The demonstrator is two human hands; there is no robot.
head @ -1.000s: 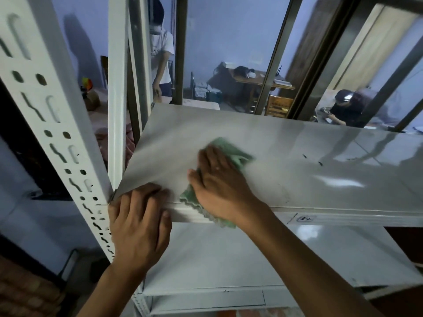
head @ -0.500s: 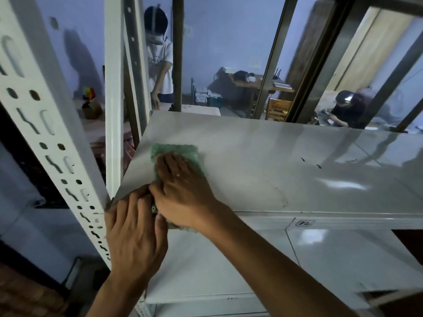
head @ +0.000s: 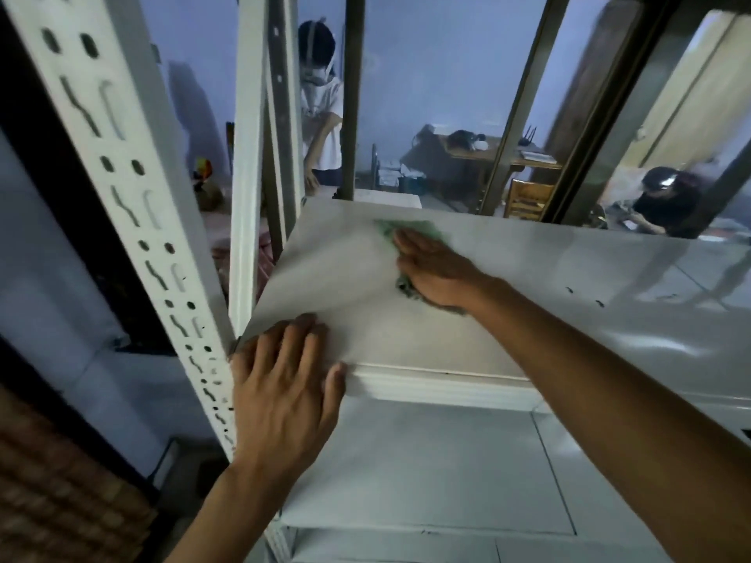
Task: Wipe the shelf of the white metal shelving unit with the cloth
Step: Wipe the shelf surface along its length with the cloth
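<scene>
cloth (head: 410,229): green | shelf (head: 528,286): white, glossy, few small dark specks | post (head: 134,205): white, rows of dark oval and wavy slots | wall (head: 426,75): pale blue | chair (head: 524,199): light wood, slatted | bystander shirt (head: 325,111): white

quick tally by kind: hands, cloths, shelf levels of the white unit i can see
hands: 2, left hand flat on the front corner, right hand pressing the cloth
cloths: 1, green cloth on the top shelf
shelf levels: 2, top shelf and lower shelf
total: 5
</scene>
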